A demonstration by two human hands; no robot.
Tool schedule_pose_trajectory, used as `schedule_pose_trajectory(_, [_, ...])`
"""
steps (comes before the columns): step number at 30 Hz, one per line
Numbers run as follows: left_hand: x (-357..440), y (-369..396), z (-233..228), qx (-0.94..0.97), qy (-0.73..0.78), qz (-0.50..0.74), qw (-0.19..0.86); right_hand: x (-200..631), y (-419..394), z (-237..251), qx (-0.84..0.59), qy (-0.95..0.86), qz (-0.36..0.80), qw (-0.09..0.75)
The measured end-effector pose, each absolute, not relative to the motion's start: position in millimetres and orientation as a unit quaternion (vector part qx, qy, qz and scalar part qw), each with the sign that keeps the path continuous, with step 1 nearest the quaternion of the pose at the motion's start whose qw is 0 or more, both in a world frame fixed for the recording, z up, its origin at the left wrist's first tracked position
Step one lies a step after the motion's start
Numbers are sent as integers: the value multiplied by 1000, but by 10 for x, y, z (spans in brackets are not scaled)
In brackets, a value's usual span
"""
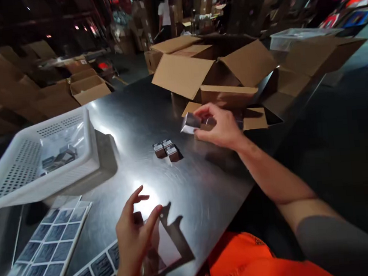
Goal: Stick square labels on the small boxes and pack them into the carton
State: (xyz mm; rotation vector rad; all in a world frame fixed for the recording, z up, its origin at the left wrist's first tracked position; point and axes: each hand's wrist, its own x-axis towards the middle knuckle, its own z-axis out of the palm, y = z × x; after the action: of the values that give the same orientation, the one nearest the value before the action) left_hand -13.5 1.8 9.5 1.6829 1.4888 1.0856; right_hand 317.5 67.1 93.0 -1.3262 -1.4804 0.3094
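My left hand (133, 237): hovered low and near me, fingers spread, thumb and forefinger pinched.
My right hand (218, 128): reached forward, arm outstretched, fingers curled shut.

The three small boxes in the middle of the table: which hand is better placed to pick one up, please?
Probably the left hand. It looks free, resting by the sticker sheets, while the right hand already holds a small silver box. The three small boxes lie between both hands.

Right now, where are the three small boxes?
Head view: the small boxes sit mid-table, between the white basket on the left and the right hand.
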Motion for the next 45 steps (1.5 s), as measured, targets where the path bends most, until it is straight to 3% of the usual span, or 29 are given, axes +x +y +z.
schedule_pose_trajectory(1, [-134, 10, 108, 643, 568, 405, 317, 3404, 761, 971, -576, -621, 94, 522])
schedule_pose_trajectory(3, [-129, -8, 133, 645, 572, 392, 321, 3842, 945, 992, -656, -646, -43, 387])
schedule_pose_trajectory(6, [-123, -22, 156, 645, 575, 388, 320, 4315, 1127, 943, -677, -690, -86, 241])
schedule_pose_trajectory(19, [-168, 55, 49, 654, 584, 379, 296, 4396, 1231, 962, -724, -680, -84, 79])
schedule_pose_trajectory(24, [-250, 147, -48, 668, 607, 398, 163, 4056, 1186, 1043, -745, -651, -101, 104])
schedule_pose_trajectory(29, [-251, 162, -35, 662, 636, 381, 110, 2861, 817, 725, -680, -704, -48, 199])
schedule_pose_trajectory(31, [-231, 137, 20, 666, 640, 365, 116, 2270, 610, 495, -580, -778, 98, 223])
schedule_pose_trajectory(34, [-234, 140, 87, 676, 633, 352, 136, 1623, 418, 229, -387, -757, 443, 285])
schedule_pose_trajectory(36, [-271, 178, 111, 668, 643, 345, 148, 1432, 411, 109, -352, -693, 541, 323])
schedule_pose_trajectory(40, [-358, 243, 150, 631, 706, 300, 119, 1461, 489, -8, -406, -654, 527, 360])
schedule_pose_trajectory(45, [-387, 163, -17, 648, 710, 264, 81, 1598, 391, 31, -417, -723, 406, 373])
